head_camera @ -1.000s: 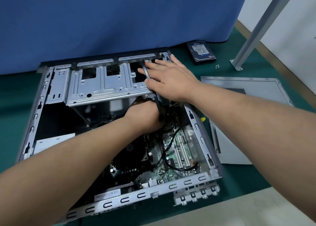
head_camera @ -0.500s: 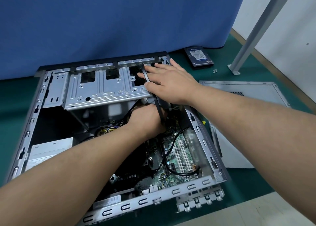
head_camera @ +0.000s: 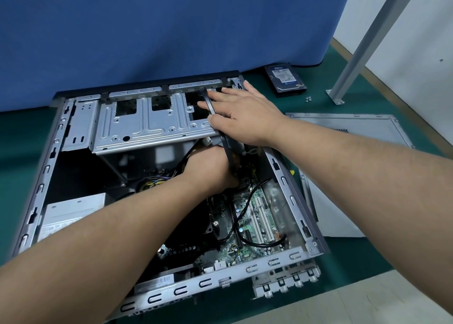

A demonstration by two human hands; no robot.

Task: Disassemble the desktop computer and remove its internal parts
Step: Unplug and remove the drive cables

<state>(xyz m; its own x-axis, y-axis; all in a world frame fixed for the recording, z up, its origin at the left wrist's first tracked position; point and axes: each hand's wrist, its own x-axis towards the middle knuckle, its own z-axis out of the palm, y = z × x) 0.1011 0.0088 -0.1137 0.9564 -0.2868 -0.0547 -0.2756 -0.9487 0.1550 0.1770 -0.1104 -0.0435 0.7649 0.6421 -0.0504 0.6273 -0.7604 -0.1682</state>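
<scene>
The opened computer case lies on its side on the green surface, its near rail closest and its slotted rear bracket jutting out at the near right corner. Inside, the motherboard fills the right half, with a black cable looping across its slots; the silver power supply sits at the left. Both forearms cross over the case and hide much of its middle. The left hand reaches down under the drive cage; its fingers are hidden, so their grip cannot be told. Just beyond, the right hand lies flat on the right end of the metal drive cage, fingers straight and spread, pressing on a flat black cable that runs from the cage down past the left hand. To the right of the case the removed side panel lies flat. Farther off, a hard drive and a few loose screws rest near the foot of a metal post. A blue cloth hangs behind.
</scene>
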